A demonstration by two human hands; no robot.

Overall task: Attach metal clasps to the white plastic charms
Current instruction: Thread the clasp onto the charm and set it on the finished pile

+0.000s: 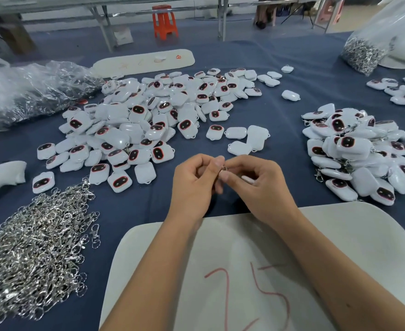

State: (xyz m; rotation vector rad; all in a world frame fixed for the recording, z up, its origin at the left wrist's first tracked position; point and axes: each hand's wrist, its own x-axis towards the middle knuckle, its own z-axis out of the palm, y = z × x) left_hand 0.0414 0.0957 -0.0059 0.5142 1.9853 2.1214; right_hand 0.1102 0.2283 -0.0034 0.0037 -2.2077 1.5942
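Hands meet at centre frame: left hand point(194, 180) and right hand point(251, 185) together pinch a small metal clasp point(223, 168), the right also curled round a white charm point(249, 179). Unclasped charms point(149, 120) pile upper centre. Risk: the tiny ring could slip from the fingertips, missing the charm's loop.

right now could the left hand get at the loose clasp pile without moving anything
Probably not freely: the left hand is pinching a clasp with the right hand. The path to the clasp pile itself looks unobstructed.
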